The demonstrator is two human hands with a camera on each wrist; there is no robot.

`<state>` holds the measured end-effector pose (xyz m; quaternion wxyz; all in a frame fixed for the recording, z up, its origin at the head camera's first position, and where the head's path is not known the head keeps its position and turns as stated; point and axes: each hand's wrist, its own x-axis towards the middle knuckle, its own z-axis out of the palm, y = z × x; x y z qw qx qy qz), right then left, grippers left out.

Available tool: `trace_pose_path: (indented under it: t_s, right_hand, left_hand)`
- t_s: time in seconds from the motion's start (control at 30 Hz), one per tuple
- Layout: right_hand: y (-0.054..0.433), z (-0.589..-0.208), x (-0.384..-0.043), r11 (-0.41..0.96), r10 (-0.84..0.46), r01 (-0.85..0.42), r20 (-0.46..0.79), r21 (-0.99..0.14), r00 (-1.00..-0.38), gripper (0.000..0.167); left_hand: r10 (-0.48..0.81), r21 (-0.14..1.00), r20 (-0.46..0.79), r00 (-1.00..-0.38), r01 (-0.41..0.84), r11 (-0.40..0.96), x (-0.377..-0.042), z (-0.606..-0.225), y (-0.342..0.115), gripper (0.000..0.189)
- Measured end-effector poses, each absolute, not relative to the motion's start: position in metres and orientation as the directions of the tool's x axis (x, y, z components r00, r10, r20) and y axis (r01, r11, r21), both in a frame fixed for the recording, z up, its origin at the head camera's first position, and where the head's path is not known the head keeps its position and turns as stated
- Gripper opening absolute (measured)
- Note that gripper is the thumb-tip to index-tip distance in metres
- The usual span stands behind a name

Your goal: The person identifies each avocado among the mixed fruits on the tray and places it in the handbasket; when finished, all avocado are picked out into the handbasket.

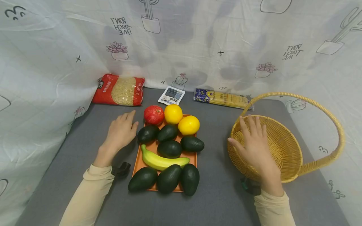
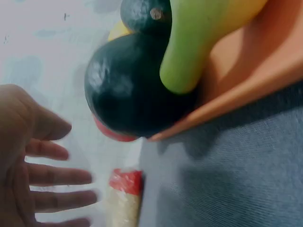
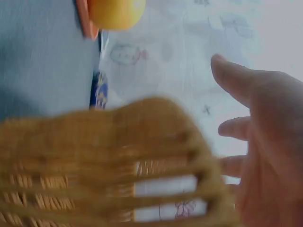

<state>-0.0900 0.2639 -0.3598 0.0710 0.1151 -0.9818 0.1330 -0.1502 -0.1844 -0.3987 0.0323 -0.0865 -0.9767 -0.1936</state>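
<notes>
My left hand (image 1: 120,133) hovers left of an orange tray (image 1: 137,164), its fingers extended and holding nothing. On the tray lie several dark green avocados (image 1: 169,148), a banana (image 1: 162,161), a red pomegranate-like fruit (image 1: 154,115) and two yellow round fruits (image 1: 189,125). In the left wrist view, the spread fingers (image 2: 61,175) are apart from the nearest avocado (image 2: 128,85). My right hand (image 1: 255,147) is over the left part of a wicker basket (image 1: 288,144), fingers spread. The right wrist view shows the basket's blurred rim (image 3: 118,123) beside the hand, with nothing gripped.
Along the back lie a red bag of noodles (image 1: 123,90), a white packet (image 1: 171,95) and a yellow-and-blue pasta pack (image 1: 220,98). The basket's tall handle (image 1: 336,125) arches to the right. A printed white curtain (image 1: 198,40) encloses the grey table (image 1: 215,194).
</notes>
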Motion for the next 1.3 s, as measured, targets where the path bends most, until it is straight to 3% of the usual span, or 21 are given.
trace_pose_path:
  t_s: [0.17,0.33,0.53,0.63,0.87,1.07,1.3]
  right_hand:
    - [0.242,-0.360,-0.085,0.870,-0.321,-0.409,0.314,-0.274,-0.894,0.072]
    - [0.214,-0.363,-0.073,0.713,-0.524,-0.649,0.413,-0.265,-0.745,0.059]
    - [0.183,-0.367,-0.054,0.510,-0.748,-0.818,0.333,-0.266,-0.574,0.057]
    - [0.172,-0.371,-0.046,0.479,-0.801,-0.836,0.257,-0.267,-0.541,0.059]
    - [0.163,-0.382,-0.039,0.560,-0.800,-0.778,0.056,-0.284,-0.597,0.074]
    - [0.157,-0.393,-0.036,0.648,-0.741,-0.718,0.008,-0.254,-0.672,0.079]
    - [0.154,-0.398,-0.039,0.741,-0.645,-0.572,-0.135,-0.353,-0.752,0.078]
  left_hand:
    - [0.139,0.621,-0.026,-0.990,0.093,0.779,-0.159,-0.411,-0.197,0.036]
    - [0.230,0.753,-0.182,-0.956,0.015,0.658,-0.164,-0.422,-0.204,0.032]
    - [0.300,0.769,-0.258,-0.918,-0.007,0.639,-0.163,-0.423,-0.203,0.030]
    - [0.306,0.765,-0.278,-0.911,-0.017,0.644,-0.163,-0.425,-0.204,0.030]
    - [0.338,0.781,-0.277,-0.899,-0.006,0.624,-0.161,-0.429,-0.204,0.031]
    - [0.363,0.786,-0.263,-0.894,0.019,0.618,-0.159,-0.429,-0.203,0.029]
    - [0.356,0.780,-0.263,-0.897,0.020,0.626,-0.160,-0.429,-0.203,0.029]
